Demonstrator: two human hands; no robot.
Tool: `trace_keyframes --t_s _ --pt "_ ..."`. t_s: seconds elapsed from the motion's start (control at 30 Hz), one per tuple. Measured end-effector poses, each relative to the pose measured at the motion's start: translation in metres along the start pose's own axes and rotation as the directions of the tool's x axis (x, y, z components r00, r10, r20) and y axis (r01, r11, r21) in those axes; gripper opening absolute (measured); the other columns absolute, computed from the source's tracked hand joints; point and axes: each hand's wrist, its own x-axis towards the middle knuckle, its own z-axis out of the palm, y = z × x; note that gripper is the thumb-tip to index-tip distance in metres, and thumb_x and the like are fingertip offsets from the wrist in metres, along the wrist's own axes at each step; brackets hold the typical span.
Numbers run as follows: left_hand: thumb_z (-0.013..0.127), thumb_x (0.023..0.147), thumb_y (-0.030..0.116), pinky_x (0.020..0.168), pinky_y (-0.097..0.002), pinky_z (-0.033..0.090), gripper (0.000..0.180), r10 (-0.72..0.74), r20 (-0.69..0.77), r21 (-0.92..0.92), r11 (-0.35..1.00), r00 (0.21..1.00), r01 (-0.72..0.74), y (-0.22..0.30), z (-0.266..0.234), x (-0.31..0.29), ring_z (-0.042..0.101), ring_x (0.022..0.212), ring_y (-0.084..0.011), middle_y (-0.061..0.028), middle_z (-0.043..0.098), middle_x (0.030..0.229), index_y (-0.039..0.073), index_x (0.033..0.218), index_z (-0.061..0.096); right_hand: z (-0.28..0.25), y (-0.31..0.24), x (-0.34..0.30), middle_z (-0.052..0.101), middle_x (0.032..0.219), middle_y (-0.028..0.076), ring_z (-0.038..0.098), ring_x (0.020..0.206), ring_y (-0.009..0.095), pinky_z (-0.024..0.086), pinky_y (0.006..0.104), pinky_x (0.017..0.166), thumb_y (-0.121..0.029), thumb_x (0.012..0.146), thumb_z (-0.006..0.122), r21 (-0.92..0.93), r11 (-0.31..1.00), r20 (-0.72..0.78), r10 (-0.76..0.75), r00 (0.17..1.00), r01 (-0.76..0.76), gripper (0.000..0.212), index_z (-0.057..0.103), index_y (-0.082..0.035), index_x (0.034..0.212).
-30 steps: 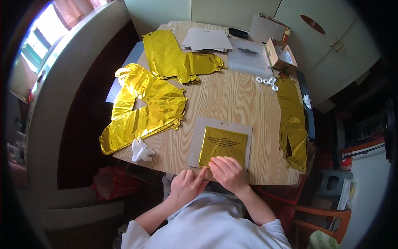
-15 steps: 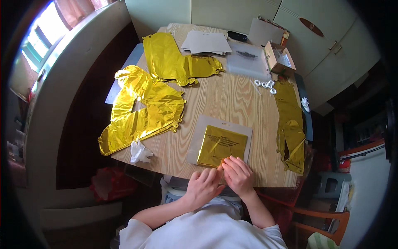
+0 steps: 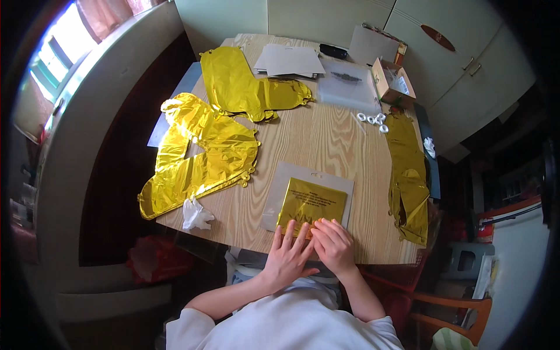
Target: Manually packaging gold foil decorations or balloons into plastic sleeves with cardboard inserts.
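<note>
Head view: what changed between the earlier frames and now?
Left hand moved right along the gold packet's near edge; its fingers, curled half a second ago, are now spread at that edge. Right hand also shifted right, fingers still bunched. No clear grasp or release shows. Packet still on its card; white rings and white wad unmoved.

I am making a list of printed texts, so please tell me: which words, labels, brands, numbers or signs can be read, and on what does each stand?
Square packet of folded gold foil: several dark printed lines, small and mostly blurred; I do not copy them.
Flat clear plastic sheets: one dark mark; I cannot tell if it is writing.
Pale packet in the open brown cardboard box: too small to read.
</note>
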Motion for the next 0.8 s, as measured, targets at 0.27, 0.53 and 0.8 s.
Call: trace_keyframes --t_s 0.27,0.53,0.8 --pt "0.057 0.079 0.067 0.110 -0.0628 0.021 0.077 0.008 0.039 -0.002 1.000 0.999 -0.007 0.008 -0.012 -0.014 0.029 0.139 -0.0420 -0.0166 0.038 0.148 0.013 0.134 0.052 0.002 0.003 -0.001 0.065 0.115 0.008 0.059 0.114 0.025 0.043 0.0455 0.103 -0.015 0.081 0.068 -0.017 1.000 0.059 0.009 0.998 -0.008 0.024 0.069 -0.007 0.104" --pt "0.071 0.078 0.042 0.105 -0.0479 0.034 0.053 -0.137 -0.067 -0.192 0.974 0.988 0.122 -0.038 -0.037 -0.037 0.045 0.127 -0.0314 -0.0139 0.051 0.130 0.011 0.121 0.062 -0.002 0.004 0.002 0.051 0.137 0.016 0.044 0.131 0.034 0.028 0.0556 0.111 -0.031 0.084 0.067 -0.030 0.999 0.253 0.046 0.966 -0.040 0.049 0.058 -0.009 0.126" --pt "0.072 0.077 0.046 0.109 -0.0535 0.028 0.046 -0.070 -0.110 0.013 0.997 0.991 0.071 -0.070 -0.043 -0.047 0.040 0.134 -0.0303 -0.0120 0.046 0.138 0.018 0.113 0.068 0.000 0.005 0.003 0.050 0.138 0.014 0.043 0.132 0.032 0.027 0.0560 0.111 -0.037 0.087 0.063 -0.049 0.998 0.281 0.041 0.959 -0.029 0.050 0.057 -0.010 0.128"
